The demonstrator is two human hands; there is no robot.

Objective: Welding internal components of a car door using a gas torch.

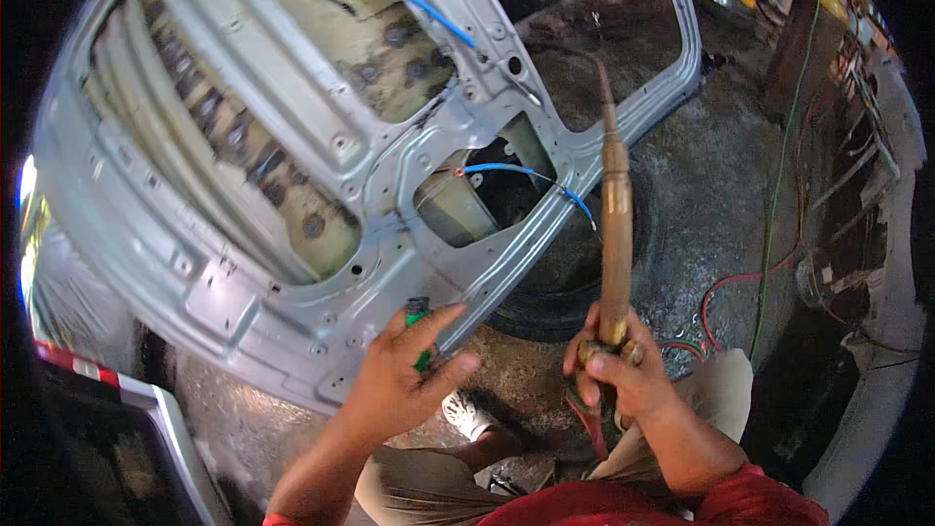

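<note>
My right hand (628,370) is wrapped round the valve end of a long brass gas torch (616,224), its thin tip pointing up and away from me. No flame shows at the tip. My left hand (399,380) grips a small green object with a dark ribbed top (417,316), perhaps a lighter, while the index finger sticks out to the right. Just beyond both hands lies a bare silver vehicle door panel (243,307). A blue tube (511,169) crosses its square opening, and another blue tube (419,0) runs along its upper part.
Beneath the panel's near right side sits a dark tyre (536,321). A red hose (716,292) and a green hose (777,185) trail over the wet-looking floor at right. At lower left stands a vehicle part with a silver edge (180,429) and red light (73,360).
</note>
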